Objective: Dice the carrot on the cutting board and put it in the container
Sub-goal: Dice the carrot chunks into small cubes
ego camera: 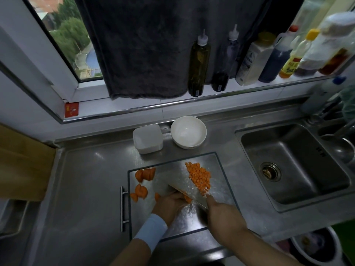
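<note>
- Yellow-capped bottle (290,66): label bore red characters, too blurred to read.
- White bottle (249,61): label print illegible.
- Red sticker (71,110): marks unreadable.
- Sink (320,152): dark wall stamp, illegible.

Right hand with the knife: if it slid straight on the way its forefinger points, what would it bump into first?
Most likely the diced carrot heaped on the cutting board, just beyond the forefinger of the right hand. Its height above the board is unclear, so it might pass over.

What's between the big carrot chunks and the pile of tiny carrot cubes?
The knife, held by the right hand, lies over the cutting board between the carrot chunks and the carrot cubes, in the head view.
</note>
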Action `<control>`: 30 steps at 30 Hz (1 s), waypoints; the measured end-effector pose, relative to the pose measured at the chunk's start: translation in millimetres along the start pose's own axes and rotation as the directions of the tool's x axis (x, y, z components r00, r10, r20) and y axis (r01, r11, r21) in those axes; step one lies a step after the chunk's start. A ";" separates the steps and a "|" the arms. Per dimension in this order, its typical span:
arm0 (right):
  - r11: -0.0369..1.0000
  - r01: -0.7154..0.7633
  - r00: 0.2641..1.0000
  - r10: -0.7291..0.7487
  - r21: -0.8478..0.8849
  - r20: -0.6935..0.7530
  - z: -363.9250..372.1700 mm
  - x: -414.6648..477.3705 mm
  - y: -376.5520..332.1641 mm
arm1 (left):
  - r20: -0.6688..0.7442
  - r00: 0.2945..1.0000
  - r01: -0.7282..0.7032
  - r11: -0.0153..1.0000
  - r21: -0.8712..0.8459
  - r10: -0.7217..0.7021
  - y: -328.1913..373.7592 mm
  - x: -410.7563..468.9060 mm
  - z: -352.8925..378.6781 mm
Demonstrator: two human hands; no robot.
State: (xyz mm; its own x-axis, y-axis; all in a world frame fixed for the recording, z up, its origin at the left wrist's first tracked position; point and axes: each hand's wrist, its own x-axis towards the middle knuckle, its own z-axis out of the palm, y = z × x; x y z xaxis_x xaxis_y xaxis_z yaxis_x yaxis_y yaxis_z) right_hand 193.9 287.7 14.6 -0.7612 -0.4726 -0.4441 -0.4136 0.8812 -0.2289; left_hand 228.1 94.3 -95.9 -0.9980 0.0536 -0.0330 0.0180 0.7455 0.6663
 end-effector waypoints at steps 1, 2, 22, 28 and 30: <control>1.000 -0.006 1.000 0.006 0.001 0.008 -0.3 -0.9 -0.2 | 0.004 1.000 -0.026 0.999 0.028 0.026 2.2 -1.5 -4.5; 1.000 -0.015 1.000 0.015 0.002 0.016 -1.1 -1.5 -0.4 | 0.008 0.999 -0.042 0.998 0.041 0.042 3.1 -2.6 -6.1; 0.993 0.087 0.996 -0.088 0.077 0.005 24.5 59.6 -16.8 | 0.129 0.992 -0.050 0.949 0.311 0.010 -9.0 -7.8 -6.7; 0.992 0.102 0.995 -0.103 0.080 0.006 19.7 54.2 -14.2 | 0.077 0.995 -0.076 0.963 0.257 0.058 8.4 -5.2 -10.6; 0.994 0.092 0.996 -0.093 0.062 0.013 19.1 44.0 -9.5 | 0.063 0.998 -0.047 0.943 0.328 0.028 6.0 -4.8 -6.3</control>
State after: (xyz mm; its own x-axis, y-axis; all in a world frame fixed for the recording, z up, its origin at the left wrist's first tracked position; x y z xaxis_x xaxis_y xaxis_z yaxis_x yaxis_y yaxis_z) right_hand 173.9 258.7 -19.3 -0.7132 -0.5523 -0.4317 -0.4503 0.8329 -0.3216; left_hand 232.6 94.2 -87.0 -0.9913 0.1162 -0.0612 0.0839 0.9189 0.3854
